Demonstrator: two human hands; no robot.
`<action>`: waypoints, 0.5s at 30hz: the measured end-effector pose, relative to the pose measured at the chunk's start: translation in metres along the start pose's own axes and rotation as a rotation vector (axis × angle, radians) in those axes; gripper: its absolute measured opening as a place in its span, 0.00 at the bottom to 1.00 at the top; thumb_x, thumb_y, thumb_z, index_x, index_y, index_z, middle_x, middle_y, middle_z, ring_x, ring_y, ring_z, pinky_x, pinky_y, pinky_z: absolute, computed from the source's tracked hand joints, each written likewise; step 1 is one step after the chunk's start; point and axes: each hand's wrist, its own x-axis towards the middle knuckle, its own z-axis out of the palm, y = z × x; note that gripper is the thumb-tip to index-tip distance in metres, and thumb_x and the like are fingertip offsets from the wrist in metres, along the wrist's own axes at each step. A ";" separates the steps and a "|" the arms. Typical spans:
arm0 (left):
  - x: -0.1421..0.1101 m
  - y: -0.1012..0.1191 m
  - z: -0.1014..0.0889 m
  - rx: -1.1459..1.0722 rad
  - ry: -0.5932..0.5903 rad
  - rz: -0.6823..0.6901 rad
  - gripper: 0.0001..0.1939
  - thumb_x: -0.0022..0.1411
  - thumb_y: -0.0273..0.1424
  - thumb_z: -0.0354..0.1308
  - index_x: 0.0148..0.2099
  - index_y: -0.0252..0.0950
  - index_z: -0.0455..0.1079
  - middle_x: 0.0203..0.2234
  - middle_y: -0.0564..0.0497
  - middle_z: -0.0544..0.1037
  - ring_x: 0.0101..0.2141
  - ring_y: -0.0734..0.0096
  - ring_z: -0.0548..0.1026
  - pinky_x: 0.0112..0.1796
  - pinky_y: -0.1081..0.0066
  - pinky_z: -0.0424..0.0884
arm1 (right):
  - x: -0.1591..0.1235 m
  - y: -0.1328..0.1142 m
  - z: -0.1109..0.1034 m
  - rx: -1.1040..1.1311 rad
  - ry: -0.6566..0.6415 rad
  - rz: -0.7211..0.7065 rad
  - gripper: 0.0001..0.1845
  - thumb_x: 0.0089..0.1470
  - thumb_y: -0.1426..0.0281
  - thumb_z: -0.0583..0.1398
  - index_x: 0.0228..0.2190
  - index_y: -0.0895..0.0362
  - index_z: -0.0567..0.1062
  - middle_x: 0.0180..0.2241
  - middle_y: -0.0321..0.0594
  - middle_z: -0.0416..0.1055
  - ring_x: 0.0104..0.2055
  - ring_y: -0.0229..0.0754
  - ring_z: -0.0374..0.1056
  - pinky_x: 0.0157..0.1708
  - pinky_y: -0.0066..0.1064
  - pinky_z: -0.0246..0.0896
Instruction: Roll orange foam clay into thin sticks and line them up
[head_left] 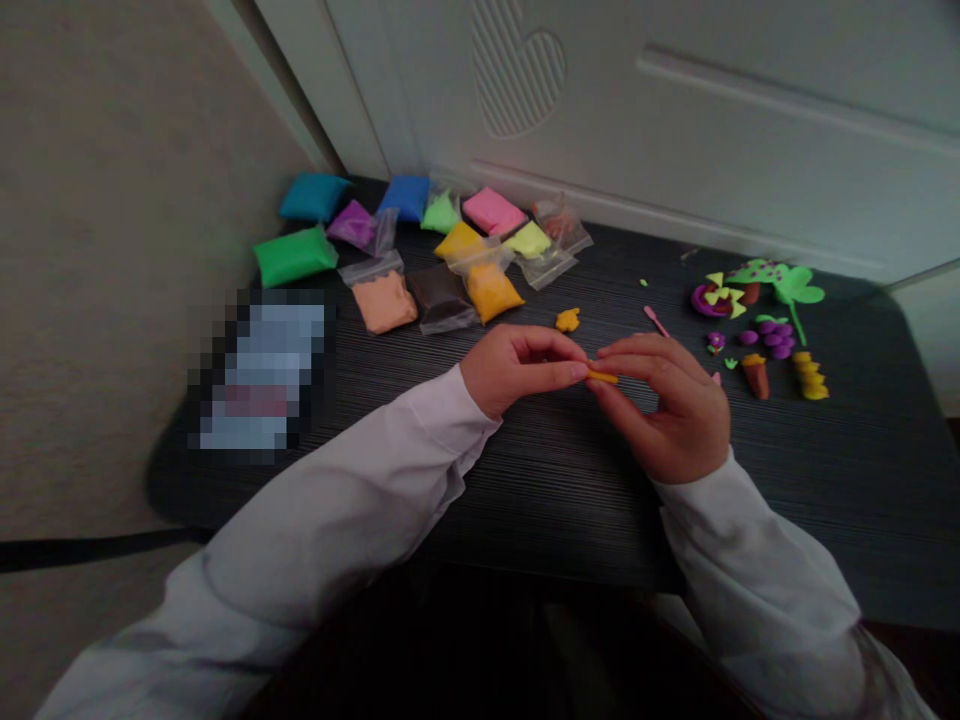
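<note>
Above the middle of the table, a thin orange-yellow roll of modelling clay sits between my two hands. My left hand pinches its left end between thumb and fingertips. From the other side, the curved fingers and thumb of my right hand close around the same roll, their tips by the left fingertips. Just beyond lies a small lump of orange-yellow clay. A pink modelling tool rests behind my right hand, and another pink piece is partly hidden by that hand.
Several bags of coloured clay, among them an orange bag and a green bag, lie back left. A blurred-out phone-like object is at left. Finished clay pieces, including purple grapes and a yellow stack, stand right. A white panel borders the back.
</note>
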 end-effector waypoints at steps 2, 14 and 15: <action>0.000 0.000 0.000 -0.003 0.005 0.006 0.06 0.46 0.30 0.62 0.29 0.32 0.73 0.24 0.52 0.76 0.27 0.77 0.72 0.33 0.73 0.67 | 0.000 0.001 0.000 -0.004 0.010 -0.003 0.13 0.44 0.73 0.62 0.35 0.52 0.72 0.34 0.39 0.72 0.38 0.42 0.67 0.41 0.39 0.63; 0.001 0.000 -0.002 -0.017 0.044 0.020 0.06 0.46 0.30 0.62 0.28 0.32 0.72 0.23 0.53 0.75 0.26 0.78 0.71 0.32 0.74 0.67 | 0.000 0.003 -0.002 -0.015 0.025 -0.020 0.13 0.43 0.72 0.62 0.35 0.52 0.72 0.34 0.38 0.73 0.38 0.41 0.68 0.42 0.40 0.63; 0.001 0.000 -0.002 -0.020 0.041 0.020 0.06 0.46 0.30 0.62 0.28 0.33 0.72 0.23 0.53 0.75 0.26 0.78 0.71 0.32 0.74 0.67 | 0.000 0.003 -0.002 -0.014 0.027 -0.021 0.12 0.44 0.72 0.62 0.35 0.51 0.72 0.33 0.37 0.73 0.37 0.41 0.68 0.42 0.40 0.63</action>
